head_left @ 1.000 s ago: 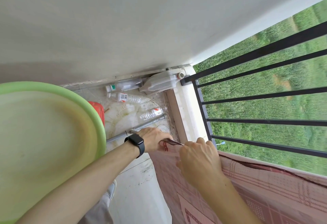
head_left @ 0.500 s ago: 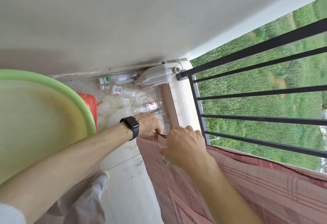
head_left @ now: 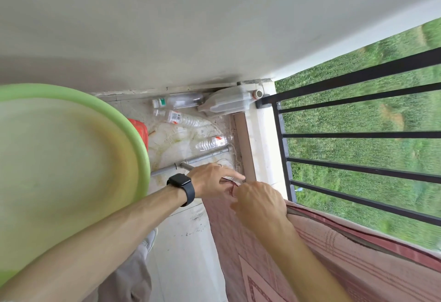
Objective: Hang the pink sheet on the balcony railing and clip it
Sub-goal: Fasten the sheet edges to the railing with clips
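A pink patterned sheet (head_left: 322, 249) hangs over the black balcony railing (head_left: 358, 134) at the lower right, draping down the inner side. Both hands meet at the sheet's left end. My left hand (head_left: 212, 180), with a black watch on the wrist, pinches the sheet's dark red edge, its forefinger pointing right. My right hand (head_left: 260, 203) grips the sheet's top edge just beside it, fingers curled over the fabric. No clip shows in either hand.
A large green basin (head_left: 133, 134) fills the left, close to the camera. On the floor lie several plastic bottles (head_left: 210, 143), a white jug (head_left: 226, 103), a grey pipe (head_left: 202, 158) and a red basket (head_left: 139, 129). Grass lies beyond the bars.
The sheet's left end and both hands have stayed together near the railing's corner. The left forefinger now stretches out over the edge; the right hand has closed over the top edge.
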`<state>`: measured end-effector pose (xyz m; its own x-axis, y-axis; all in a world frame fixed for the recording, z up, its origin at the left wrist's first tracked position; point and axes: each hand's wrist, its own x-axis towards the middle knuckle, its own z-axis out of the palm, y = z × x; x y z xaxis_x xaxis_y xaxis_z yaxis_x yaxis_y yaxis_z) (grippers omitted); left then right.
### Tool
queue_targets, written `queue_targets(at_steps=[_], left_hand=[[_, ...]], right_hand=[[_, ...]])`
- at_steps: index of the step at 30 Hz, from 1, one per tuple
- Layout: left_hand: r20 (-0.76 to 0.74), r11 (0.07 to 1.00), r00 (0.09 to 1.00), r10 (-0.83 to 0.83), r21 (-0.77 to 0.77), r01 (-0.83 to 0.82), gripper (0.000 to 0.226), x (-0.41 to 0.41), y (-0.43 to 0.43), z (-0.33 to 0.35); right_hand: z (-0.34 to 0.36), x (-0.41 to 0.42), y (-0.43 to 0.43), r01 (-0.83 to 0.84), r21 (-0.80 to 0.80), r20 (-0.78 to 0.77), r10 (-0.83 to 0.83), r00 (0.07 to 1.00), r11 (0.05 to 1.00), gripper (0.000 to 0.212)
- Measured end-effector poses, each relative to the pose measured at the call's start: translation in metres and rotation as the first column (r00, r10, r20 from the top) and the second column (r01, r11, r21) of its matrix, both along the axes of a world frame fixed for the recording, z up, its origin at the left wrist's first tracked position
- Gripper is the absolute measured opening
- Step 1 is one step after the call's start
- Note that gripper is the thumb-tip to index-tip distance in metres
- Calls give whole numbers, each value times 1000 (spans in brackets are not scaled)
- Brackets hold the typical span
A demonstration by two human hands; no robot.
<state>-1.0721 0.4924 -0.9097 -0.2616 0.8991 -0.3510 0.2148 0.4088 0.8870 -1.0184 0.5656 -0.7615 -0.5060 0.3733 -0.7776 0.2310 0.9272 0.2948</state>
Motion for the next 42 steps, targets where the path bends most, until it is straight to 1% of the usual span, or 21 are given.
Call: queue_targets(at_steps=[2,4,7,9,10,13,17,19,21,24,26,29,32,33,37,40,42], left_hand=[[27,1000,1000,15,28,-15,20,-1,1,3],[4,999,999,34,35,-34,22,-5,4,8],[-59,998,998,38,55,-35,32,-4,7,6],[-52,994,996,66,86,-61,22,2,6,5],[-33,990,995,99,106,-95,18,6,5,3],[30,956,967,252,149,-253,15,21,1,-4],[154,907,903,400,75,-414,13,37,2,-7],[198,889,877,438,48,-455,10,43,2,-12],[190,897,885,426,38,-440,11,44,1,-14],[136,929,926,352,72,-364,15,37,1,-14],[52,946,949,310,85,-313,19,31,1,-15],[-62,976,976,209,72,-205,20,24,2,-17],[-31,970,973,230,88,-226,18,23,2,-16],[-13,964,968,251,89,-249,19,22,2,-16],[-29,969,969,247,41,-246,16,26,2,-15],[-33,969,968,247,26,-247,15,27,1,-12],[-8,963,963,270,17,-270,15,28,2,-13]], right_hand=[[-1,-6,3,59,-7,0,-59,998,998,27],[-3,-10,5,74,-19,0,-74,997,997,26],[-2,-13,5,81,-15,25,-80,996,997,26],[-2,-14,6,100,2,29,-100,995,995,20],[-2,-15,5,113,13,35,-113,993,994,19],[-6,-14,3,113,29,59,-114,992,993,22],[-12,-13,2,90,12,15,-90,996,996,25],[-15,-12,4,94,-7,-14,-94,995,996,20],[-17,-10,8,120,-20,-35,-120,992,993,17],[-19,-14,14,191,-27,-18,-192,981,981,31],[-16,-21,16,221,-17,-31,-221,975,975,37],[-3,-40,23,278,-47,-162,-282,946,960,35],[6,-59,29,261,-73,-264,-271,926,963,33],[7,-64,30,252,-70,-264,-261,928,965,33],[-3,-70,26,254,-80,-141,-264,954,964,29],[-9,-74,23,216,-85,-127,-226,966,973,25],[-10,-78,22,168,-75,-135,-177,975,983,24]])
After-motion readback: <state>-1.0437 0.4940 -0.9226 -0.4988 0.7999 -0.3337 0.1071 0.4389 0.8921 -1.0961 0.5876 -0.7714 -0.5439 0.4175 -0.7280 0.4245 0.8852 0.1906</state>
